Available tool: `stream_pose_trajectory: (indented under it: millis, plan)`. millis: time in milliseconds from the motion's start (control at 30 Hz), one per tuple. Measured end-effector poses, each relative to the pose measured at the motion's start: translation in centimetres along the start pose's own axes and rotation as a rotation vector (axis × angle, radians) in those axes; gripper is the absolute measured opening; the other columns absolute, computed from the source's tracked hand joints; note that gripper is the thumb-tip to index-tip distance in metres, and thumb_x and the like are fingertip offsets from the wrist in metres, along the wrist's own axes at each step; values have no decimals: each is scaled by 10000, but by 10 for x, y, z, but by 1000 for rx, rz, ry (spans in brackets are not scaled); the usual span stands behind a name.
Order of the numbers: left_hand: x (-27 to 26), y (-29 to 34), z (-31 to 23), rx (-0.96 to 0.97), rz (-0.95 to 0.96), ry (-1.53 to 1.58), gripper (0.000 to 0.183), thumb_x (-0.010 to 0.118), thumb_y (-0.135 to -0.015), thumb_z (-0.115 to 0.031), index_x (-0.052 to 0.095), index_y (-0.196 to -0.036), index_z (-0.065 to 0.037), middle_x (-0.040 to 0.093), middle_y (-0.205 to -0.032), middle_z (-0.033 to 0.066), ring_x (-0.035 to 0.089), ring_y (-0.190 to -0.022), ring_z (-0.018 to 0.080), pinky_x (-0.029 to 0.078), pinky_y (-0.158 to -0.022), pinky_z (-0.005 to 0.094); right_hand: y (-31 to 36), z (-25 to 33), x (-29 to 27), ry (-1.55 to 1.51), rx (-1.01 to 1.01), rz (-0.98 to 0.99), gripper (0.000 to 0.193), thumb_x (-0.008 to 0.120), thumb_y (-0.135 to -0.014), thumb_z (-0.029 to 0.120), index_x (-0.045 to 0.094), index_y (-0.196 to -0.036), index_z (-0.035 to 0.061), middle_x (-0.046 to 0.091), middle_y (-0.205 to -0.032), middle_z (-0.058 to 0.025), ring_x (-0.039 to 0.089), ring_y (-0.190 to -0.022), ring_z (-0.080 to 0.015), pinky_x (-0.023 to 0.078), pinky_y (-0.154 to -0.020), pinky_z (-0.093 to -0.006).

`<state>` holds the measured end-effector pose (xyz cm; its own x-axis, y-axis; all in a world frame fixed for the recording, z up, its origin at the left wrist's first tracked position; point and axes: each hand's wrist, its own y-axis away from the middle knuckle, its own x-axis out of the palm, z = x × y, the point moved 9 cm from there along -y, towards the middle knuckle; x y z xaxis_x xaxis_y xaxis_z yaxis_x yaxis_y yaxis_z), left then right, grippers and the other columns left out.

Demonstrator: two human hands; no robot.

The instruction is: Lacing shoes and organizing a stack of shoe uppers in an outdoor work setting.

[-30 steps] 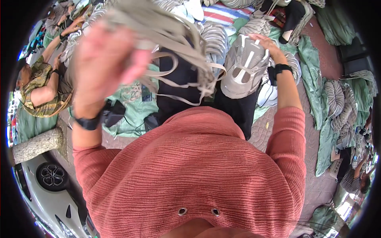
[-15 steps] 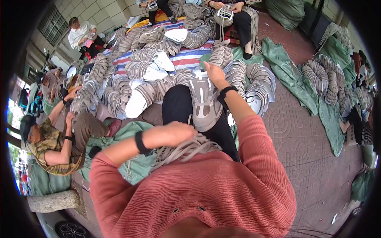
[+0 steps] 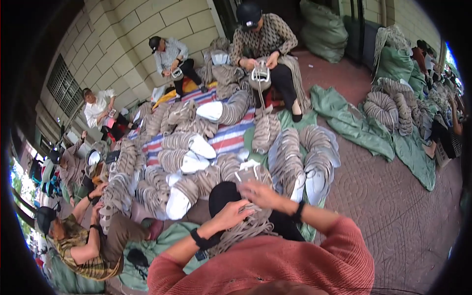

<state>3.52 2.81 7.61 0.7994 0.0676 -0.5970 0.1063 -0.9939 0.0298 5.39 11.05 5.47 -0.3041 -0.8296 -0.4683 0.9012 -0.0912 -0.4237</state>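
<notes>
My left hand [image 3: 231, 213] and my right hand [image 3: 259, 193] are close together over my lap, both gripping a grey-and-white shoe upper [image 3: 250, 173] with a bundle of beige laces [image 3: 244, 228] hanging from it. My left hand holds the laces near the bottom of the upper. Just above it, my right hand closes on the upper. I wear a salmon knit sweater and a black band on each wrist. My dark trousers [image 3: 223, 194] show under the bundle.
Rows of stacked grey shoe uppers [image 3: 187, 152] lie on a striped sheet [image 3: 231, 137] and green tarps [image 3: 351, 123]. Several other people [image 3: 263, 34] sit around working on uppers; one [image 3: 93, 241] is close at my left. Brick paving [image 3: 393, 211] lies right.
My head has tilted up, so the yard and the other people come into view. My hands dropped from near my face to my lap, still on the upper and laces.
</notes>
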Motion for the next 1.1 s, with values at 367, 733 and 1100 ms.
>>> stream_pose_trajectory:
  millis: [367,733,1100]
  plan:
    - [49,32,72,-237,304,332,140,523,-851,-150,578,-844,-22,526,-684,-20,455,-630,32,379,-552,221,189,7,-37,-700,980,108,201,561,-894,211,664,-824,54,591,-629,15,486,-498,-33,358,-454,-175]
    - [23,-6,22,-130,187,446,166,511,-916,-168,573,-848,-31,550,-767,-29,485,-647,37,412,-567,204,71,60,-46,-80,298,-201,216,654,-819,139,591,-990,23,597,-868,-97,592,-860,-202,475,-737,-329]
    - [17,-3,41,-386,195,981,207,505,-934,-204,602,-925,-21,542,-748,-28,348,-518,-1,233,-420,142,86,15,-67,-590,860,-105,206,542,-907,190,630,-791,44,499,-584,39,376,-483,-30,281,-448,-175]
